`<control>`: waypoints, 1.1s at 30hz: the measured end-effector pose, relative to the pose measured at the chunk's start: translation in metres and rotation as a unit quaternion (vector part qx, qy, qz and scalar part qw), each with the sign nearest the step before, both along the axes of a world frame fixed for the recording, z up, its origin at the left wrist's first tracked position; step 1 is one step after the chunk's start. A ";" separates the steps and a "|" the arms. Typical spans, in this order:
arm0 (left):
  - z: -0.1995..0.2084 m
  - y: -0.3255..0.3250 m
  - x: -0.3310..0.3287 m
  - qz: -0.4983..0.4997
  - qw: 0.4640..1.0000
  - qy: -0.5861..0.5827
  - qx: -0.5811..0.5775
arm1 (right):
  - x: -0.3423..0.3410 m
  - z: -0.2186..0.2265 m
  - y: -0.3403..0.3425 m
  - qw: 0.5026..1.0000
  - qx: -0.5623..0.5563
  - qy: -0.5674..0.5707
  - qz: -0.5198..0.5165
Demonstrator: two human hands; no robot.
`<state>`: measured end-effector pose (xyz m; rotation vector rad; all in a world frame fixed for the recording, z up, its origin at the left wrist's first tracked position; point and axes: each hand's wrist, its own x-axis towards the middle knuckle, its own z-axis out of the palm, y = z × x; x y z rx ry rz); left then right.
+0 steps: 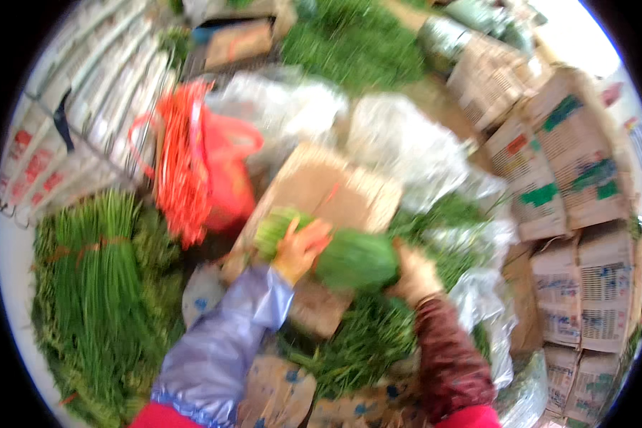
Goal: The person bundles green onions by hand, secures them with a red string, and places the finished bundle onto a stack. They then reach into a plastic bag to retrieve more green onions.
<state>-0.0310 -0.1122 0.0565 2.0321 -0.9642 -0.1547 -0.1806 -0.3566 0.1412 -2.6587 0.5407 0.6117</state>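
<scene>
A bundle of long green leafy stalks (pixel 357 260), which look like chives, lies across a brown board (pixel 328 178). Its pale cut end points to the upper left. My left hand (pixel 301 251), below a shiny lavender sleeve, rests on the bundle near that pale end with its fingers stretched out. At the dark green leafy end, my right hand (pixel 415 274) curls round the bundle's side; its fingertips are partly hidden and blurred. A red plastic bag (pixel 225 178) with many orange-red strips (pixel 180 171) stands just beyond the board's left side.
On the left, tied green stalks (pixel 89 285) are stacked. Loose greens (pixel 371 335) lie below the board, and another green heap (pixel 353 43) is at the back. Clear plastic bags (pixel 406 150) crowd the far side. Flattened cartons (pixel 578 157) line the right.
</scene>
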 end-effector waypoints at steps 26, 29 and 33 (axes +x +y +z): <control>0.060 0.004 -0.092 0.199 0.689 0.415 -0.559 | 0.095 0.260 0.147 0.833 -0.412 -0.131 0.345; -0.008 0.003 -0.087 0.231 0.670 0.438 -0.553 | 0.092 0.232 0.142 0.867 -0.328 -0.180 0.329; -0.036 0.042 -0.079 0.269 0.783 0.375 -0.418 | 0.084 0.242 0.129 0.872 -0.242 -0.177 0.386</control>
